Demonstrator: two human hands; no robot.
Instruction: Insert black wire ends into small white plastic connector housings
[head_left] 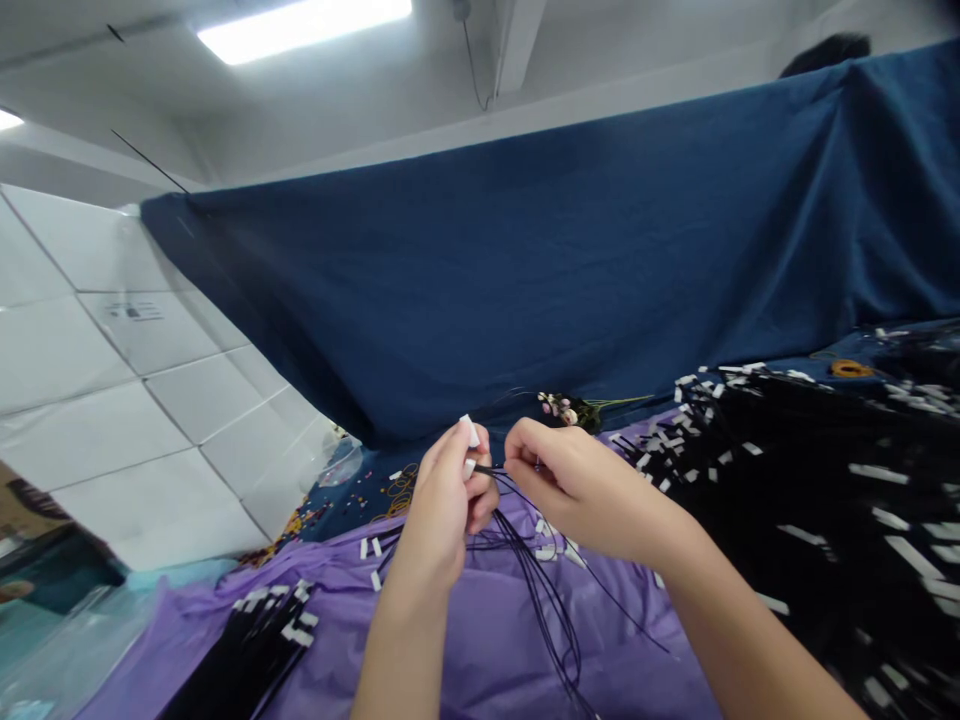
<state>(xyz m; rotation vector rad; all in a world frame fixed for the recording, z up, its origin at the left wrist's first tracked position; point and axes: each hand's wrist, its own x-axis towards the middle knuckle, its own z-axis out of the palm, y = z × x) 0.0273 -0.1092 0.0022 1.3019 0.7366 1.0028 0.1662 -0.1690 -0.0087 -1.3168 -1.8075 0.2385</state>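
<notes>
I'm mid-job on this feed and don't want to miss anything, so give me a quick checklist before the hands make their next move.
1. Left hand holding the black cords near their white tags: ok.
2. Right hand gripping a cord: cannot tell; its fingertips meet the strands but hide the contact.
3. Hanging strands straight and separate: not ok; they loop and cross over the purple sheet.
4. Small tagged bundle at lower left apart from both hands: ok.
5. Both hands in view: ok.
</notes>
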